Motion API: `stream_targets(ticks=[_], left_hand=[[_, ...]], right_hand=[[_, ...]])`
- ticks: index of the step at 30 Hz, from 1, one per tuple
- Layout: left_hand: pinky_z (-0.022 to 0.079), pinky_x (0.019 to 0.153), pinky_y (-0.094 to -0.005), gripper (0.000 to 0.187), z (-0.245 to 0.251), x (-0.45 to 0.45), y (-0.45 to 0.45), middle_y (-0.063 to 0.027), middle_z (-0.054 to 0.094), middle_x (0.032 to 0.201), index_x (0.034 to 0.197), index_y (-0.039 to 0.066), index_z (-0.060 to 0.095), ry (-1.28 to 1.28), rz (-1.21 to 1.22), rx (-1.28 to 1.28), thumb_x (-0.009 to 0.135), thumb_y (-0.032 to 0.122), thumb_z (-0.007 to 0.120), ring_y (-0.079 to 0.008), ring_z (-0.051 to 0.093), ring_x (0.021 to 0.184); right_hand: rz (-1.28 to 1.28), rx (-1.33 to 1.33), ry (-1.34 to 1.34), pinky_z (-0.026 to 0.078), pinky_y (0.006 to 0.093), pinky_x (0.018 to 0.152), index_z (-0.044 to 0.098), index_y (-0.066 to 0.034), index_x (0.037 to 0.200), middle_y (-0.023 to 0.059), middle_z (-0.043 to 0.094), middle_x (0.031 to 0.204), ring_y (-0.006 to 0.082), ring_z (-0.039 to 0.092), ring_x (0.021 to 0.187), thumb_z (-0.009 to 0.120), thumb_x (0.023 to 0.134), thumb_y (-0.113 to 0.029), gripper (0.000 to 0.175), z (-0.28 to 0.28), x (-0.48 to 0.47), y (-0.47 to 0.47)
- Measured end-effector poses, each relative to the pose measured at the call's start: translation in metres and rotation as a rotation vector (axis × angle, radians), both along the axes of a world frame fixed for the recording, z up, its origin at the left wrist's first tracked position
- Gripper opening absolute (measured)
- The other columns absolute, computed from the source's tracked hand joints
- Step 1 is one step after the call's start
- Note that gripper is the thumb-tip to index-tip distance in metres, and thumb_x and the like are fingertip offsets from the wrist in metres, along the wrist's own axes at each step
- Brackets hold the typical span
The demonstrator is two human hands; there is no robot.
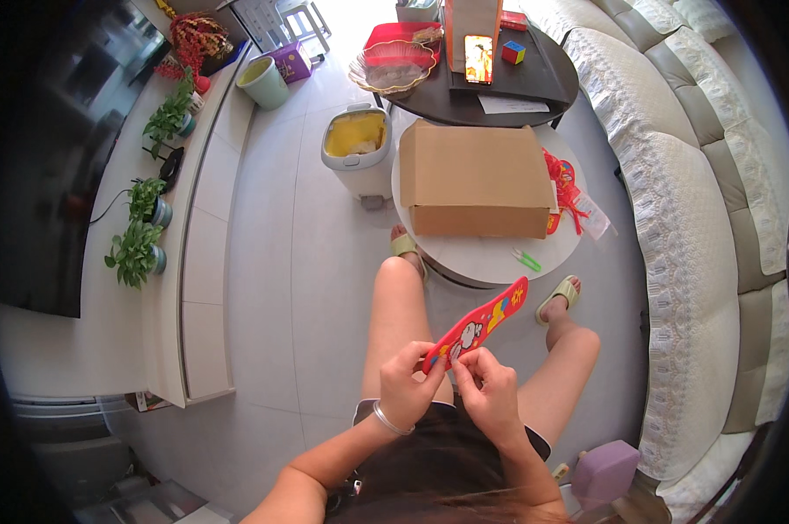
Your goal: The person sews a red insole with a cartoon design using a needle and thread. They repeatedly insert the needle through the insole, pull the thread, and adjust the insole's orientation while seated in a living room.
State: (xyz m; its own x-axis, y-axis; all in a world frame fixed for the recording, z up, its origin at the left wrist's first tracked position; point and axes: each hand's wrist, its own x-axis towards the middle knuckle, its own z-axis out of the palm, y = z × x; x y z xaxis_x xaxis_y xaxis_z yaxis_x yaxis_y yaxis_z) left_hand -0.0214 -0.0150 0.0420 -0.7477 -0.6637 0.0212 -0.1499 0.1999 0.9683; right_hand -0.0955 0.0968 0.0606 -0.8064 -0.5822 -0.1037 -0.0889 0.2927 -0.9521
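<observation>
A long red decorated strip [478,322] with a white cartoon figure and yellow and blue patches slants up and away above my lap. My left hand [409,386], a silver bangle at its wrist, grips the near end between thumb and fingers. Against the strip's near right edge, the thumb and forefinger of my right hand [489,395] are pinched together. Whether something thin also lies between those fingertips is too small to tell. Past the strip's far tip, green-handled thread snips [529,261] lie on the round white table [463,257].
A cardboard box [476,167] covers much of the white table, with red tasselled ornaments [565,190] at its right. Left of it stands a pedal bin [358,167]. A dark table [427,108] behind bears a lit phone [478,60] and a glass bowl [392,71]. A sofa [656,196] lines the right.
</observation>
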Motion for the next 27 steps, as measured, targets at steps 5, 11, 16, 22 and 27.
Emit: stream_targets(ticks=[5, 11, 16, 22, 27], left_hand=[[0.048, 0.056, -0.0301, 0.012, 0.005, 0.0, 0.002, -0.0105, 0.062, 0.074, 0.088, 0.0, 0.063, -0.004, -0.056, -0.215, 0.078, 0.0, 0.069, -0.0183, 0.058, 0.06], [0.047, 0.056, -0.0317, 0.011, 0.007, -0.001, 0.003, -0.0108, 0.061, 0.074, 0.086, 0.001, 0.063, 0.019, -0.057, -0.296, 0.077, -0.003, 0.067, -0.021, 0.056, 0.059], [0.045, 0.053, -0.0284, 0.011, 0.001, -0.002, 0.0, -0.01, 0.059, 0.066, 0.083, 0.001, 0.061, -0.002, -0.046, -0.302, 0.076, 0.0, 0.07, -0.0173, 0.056, 0.056], [0.045, 0.053, -0.0265, 0.011, -0.015, 0.004, -0.029, -0.0086, 0.058, 0.064, 0.082, 0.0, 0.059, -0.089, 0.148, -0.132, 0.078, 0.002, 0.069, -0.0128, 0.056, 0.057], [0.042, 0.055, -0.0185, 0.013, -0.023, 0.002, -0.045, 0.0034, 0.055, 0.071, 0.081, 0.002, 0.054, 0.02, 0.189, 0.272, 0.082, 0.0, 0.067, -0.0016, 0.049, 0.063]], right_hand=[[-0.012, -0.151, -0.371, 0.036, 0.0226, 0.047, 0.055, -0.0013, 0.084, 0.0024, 0.053, 0.06, 0.006, 0.048, 0.052, 0.06, 0.09, -0.008, 0.011, -0.009, -0.003, 0.001], [-0.189, -0.838, -1.04, 0.036, 0.0204, 0.055, 0.053, -0.0049, 0.091, -0.0011, 0.047, 0.065, 0.0054, 0.043, 0.058, 0.054, 0.095, -0.012, 0.008, -0.02, -0.013, 0.006], [-0.108, -0.985, -1.057, 0.034, 0.0238, 0.056, 0.052, -0.0083, 0.09, -0.0012, 0.04, 0.06, 0.008, 0.034, 0.058, 0.053, 0.096, -0.014, 0.008, -0.019, -0.019, 0.015], [-0.005, -1.223, -0.806, 0.035, 0.0246, 0.056, 0.052, -0.0079, 0.09, -0.0011, 0.04, 0.057, 0.0088, 0.035, 0.056, 0.054, 0.096, -0.015, 0.009, -0.01, -0.043, 0.055], [-0.024, -1.218, -0.833, 0.035, 0.0242, 0.057, 0.053, -0.0074, 0.093, -0.0016, 0.04, 0.057, 0.0085, 0.034, 0.056, 0.053, 0.096, -0.016, 0.009, -0.017, -0.042, 0.062]])
